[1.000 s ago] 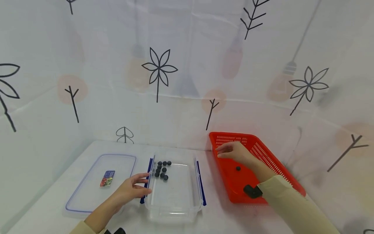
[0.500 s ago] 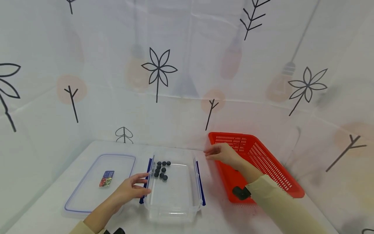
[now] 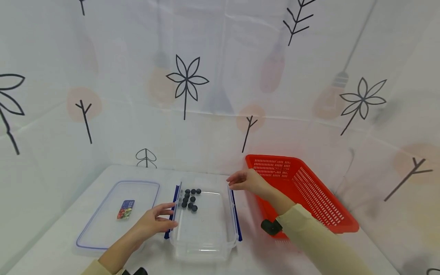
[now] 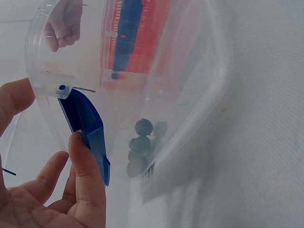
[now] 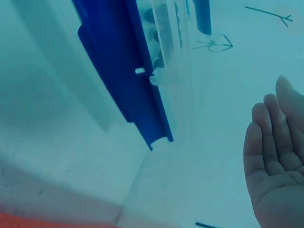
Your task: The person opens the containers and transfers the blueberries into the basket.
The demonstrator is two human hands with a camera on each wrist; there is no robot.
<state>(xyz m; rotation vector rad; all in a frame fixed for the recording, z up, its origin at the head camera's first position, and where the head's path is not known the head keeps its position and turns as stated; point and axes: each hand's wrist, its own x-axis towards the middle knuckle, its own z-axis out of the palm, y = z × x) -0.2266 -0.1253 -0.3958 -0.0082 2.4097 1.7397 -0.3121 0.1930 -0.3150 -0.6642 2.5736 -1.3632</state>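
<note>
A clear plastic box [image 3: 206, 229] with blue side clips [image 4: 92, 135] stands on the table, holding several small dark round berries [image 3: 191, 199] that look like blueberries along its left side. My left hand [image 3: 154, 221] rests its fingertips and thumb against the box's left wall; in the left wrist view one digit touches the blue clip. Over the box's far right corner is my right hand [image 3: 249, 181], fingers bent and thumb close to them. In the right wrist view its palm [image 5: 280, 190] shows, and I cannot tell whether something sits between the fingertips.
To the right stands a red perforated basket [image 3: 323, 194], partly covered by the right forearm. A clear lid [image 3: 99, 229] with a blue rim and a colourful label [image 3: 125, 209] lies left of the box. Behind the white table hangs a patterned curtain [image 3: 213, 76].
My right hand has moved left from above the red basket to the box's right edge. The forearm now covers the spot where a dark berry lay in the basket. My left hand stays put.
</note>
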